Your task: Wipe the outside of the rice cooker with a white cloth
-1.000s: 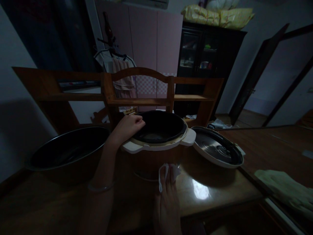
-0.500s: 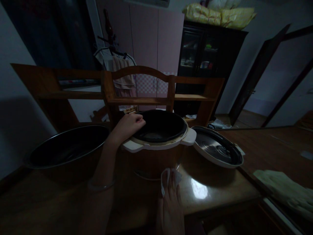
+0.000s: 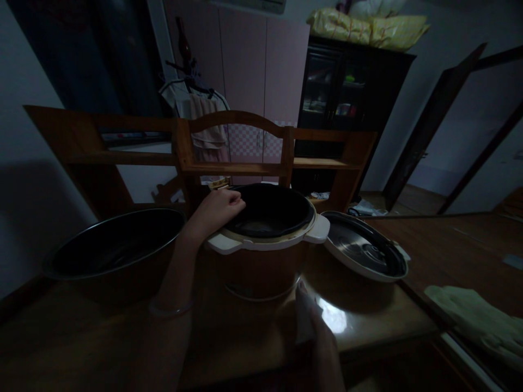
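An open rice cooker (image 3: 261,261) with a dark inner pot stands on a wooden table (image 3: 229,332) in dim light. My left hand (image 3: 216,209) is closed over the cooker's rim at its left back edge. A bracelet circles that forearm. Low in front of the cooker, my right hand (image 3: 321,343) presses a white cloth (image 3: 304,318) against the tabletop, beside a bright reflection; its fingers are closed on the cloth. The cooker's lid (image 3: 363,247) lies upside down just right of the cooker.
A large dark metal basin (image 3: 110,250) sits left of the cooker. A wooden shelf rack (image 3: 237,158) stands behind it. A pale green cloth (image 3: 478,321) lies at the right edge. A dark cabinet, pink wardrobe and open door are behind.
My right hand has slid the white cloth to the right and turned, now lying beside the reflection. My left hand has stayed on the cooker's rim.
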`<control>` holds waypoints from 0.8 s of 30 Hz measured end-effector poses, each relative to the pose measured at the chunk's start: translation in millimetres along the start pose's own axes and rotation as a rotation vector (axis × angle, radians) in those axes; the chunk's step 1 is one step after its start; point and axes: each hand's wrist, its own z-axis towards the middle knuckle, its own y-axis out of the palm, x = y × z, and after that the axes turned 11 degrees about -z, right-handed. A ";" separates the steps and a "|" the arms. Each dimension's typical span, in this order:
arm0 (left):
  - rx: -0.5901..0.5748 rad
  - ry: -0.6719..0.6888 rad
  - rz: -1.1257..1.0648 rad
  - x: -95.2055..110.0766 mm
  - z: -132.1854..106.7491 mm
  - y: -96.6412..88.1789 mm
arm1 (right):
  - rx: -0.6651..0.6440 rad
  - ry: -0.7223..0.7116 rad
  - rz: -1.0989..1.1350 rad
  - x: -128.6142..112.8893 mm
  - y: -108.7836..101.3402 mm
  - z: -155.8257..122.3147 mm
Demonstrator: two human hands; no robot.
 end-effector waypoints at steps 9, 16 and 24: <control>0.004 0.007 0.000 -0.8 0.3 -0.2 | -0.094 0.518 0.625 -51.8 -23.5 8.6; 0.003 0.023 0.007 -3.8 0.8 1.1 | -0.153 0.513 0.639 -61.3 -8.2 4.3; 0.001 0.010 0.013 -3.0 0.3 0.3 | -0.192 0.498 0.642 -66.7 -11.2 1.7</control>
